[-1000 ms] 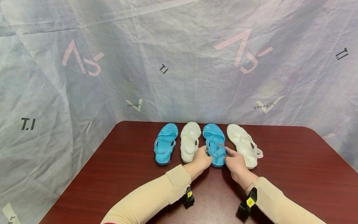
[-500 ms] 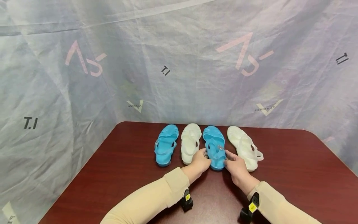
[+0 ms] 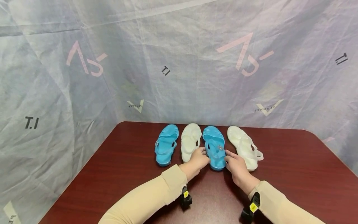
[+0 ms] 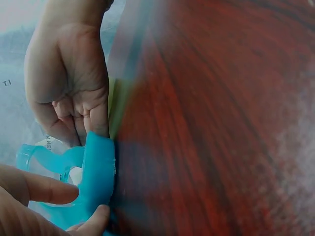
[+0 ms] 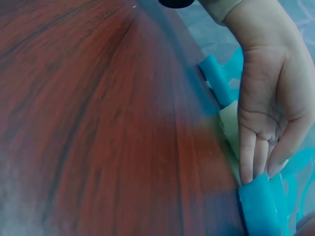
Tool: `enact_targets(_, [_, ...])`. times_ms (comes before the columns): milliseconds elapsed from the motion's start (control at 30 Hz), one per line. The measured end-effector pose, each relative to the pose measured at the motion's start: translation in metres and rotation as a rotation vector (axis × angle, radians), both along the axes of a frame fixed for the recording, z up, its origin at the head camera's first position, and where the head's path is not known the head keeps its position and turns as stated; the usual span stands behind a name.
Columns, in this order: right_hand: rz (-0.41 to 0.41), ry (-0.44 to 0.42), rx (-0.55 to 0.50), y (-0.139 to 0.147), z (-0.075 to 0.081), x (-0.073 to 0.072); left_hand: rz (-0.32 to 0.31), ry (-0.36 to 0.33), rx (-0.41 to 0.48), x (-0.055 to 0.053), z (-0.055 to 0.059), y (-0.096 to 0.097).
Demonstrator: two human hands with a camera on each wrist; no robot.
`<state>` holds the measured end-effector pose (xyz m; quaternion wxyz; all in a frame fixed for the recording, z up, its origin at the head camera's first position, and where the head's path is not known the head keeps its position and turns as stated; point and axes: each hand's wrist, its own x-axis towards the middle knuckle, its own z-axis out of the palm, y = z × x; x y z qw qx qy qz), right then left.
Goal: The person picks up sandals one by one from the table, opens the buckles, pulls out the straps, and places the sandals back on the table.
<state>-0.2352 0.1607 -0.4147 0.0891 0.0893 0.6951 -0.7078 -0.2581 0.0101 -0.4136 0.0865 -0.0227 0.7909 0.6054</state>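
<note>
Between my two hands a blue jelly sandal [image 3: 216,152] lies on the table, its toe away from me and a buckle on its strap. On its left side is my left hand [image 3: 197,159], fingertips at the heel edge. My right hand [image 3: 237,167] is on the opposite side; its nearly straight fingers touch the heel in the left wrist view [image 4: 78,93]. Neither hand lifts the sandal. A white sandal [image 3: 191,140] lies just left of it, partly behind my left hand. Another white sandal [image 3: 244,146] lies slanted beside my right hand.
A second blue sandal [image 3: 166,146] is at the left end of the row. All rest on a dark red wooden table [image 3: 291,168]. Behind the table's far edge hangs a grey printed cloth [image 3: 179,87]. Each wrist wears a small black camera [image 3: 185,200].
My left hand has eased slightly left, its fingers loosening beside the blue sandal. That sandal sits a touch nearer to me than a second ago. The right hand has barely moved.
</note>
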Motion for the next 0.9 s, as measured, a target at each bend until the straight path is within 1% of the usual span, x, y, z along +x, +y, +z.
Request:
enact_targets(133, [0.006, 0.002, 0.026, 0.001, 0.002, -0.001, -0.007, -0.013, 0.006, -0.001, 0.002, -0.001])
enact_targets(300, [0.017, 0.011, 0.039, 0.002, 0.006, -0.002, -0.019, -0.014, 0.035, 0.001, 0.003, -0.003])
enact_targets(633, [-0.004, 0.057, 0.087, -0.002, 0.011, -0.001, -0.034, -0.034, 0.141, 0.002, 0.005, -0.006])
enact_targets(900, [-0.018, 0.102, 0.096, 0.002, 0.016, 0.000, -0.056, -0.010, 0.149, 0.001, 0.015, -0.006])
